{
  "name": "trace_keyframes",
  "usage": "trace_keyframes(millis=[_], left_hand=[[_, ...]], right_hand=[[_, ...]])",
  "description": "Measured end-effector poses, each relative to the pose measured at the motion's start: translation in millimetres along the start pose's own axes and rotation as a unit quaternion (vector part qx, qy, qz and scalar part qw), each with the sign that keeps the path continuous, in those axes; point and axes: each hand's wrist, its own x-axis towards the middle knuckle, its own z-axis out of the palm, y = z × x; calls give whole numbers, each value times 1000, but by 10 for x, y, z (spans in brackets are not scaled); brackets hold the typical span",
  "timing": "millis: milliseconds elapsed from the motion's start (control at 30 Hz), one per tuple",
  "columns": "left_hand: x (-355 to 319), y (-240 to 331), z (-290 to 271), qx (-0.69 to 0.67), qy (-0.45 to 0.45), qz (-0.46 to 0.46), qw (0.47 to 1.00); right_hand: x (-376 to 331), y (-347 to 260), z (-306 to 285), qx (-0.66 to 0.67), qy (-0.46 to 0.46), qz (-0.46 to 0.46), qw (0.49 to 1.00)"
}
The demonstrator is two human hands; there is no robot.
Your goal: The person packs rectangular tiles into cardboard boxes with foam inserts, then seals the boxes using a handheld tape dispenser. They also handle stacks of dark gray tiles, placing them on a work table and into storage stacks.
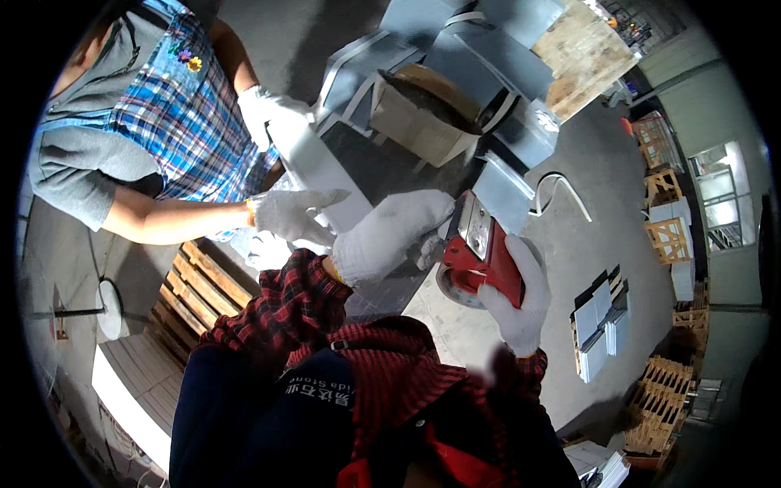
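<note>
My right hand [525, 301], in a white glove, grips a red tape dispenser [496, 272] with a metal face and a round roll at its near side. My gloved left hand [386, 236] reaches in from the left, and its fingertips close on the dispenser's front end. Whether a strip of tape lies between those fingertips is too small to tell. Just beyond my left wrist, a co-worker's gloved hand [297, 213] rests by a white slab [325, 175]. The co-worker's other glove [272, 114] is at the slab's far end.
An open cardboard box [423, 126] stands ahead among grey panels [464, 65] with pale edge strips. Wooden pallets [203, 285] and stacked boards [138, 382] lie to the left. On the floor at right sit white slabs [598, 321]; more pallets [657, 403] line the wall.
</note>
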Motion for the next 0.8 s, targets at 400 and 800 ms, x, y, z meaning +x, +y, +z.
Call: trace_keyframes(millis=[400, 800], left_hand=[[-583, 1132, -1592, 703, 147, 263, 644], [-179, 1480, -2491, 847, 192, -152, 471]], right_hand=[[54, -712, 426, -102, -80, 38, 991], [829, -874, 1490, -261, -141, 7, 955]])
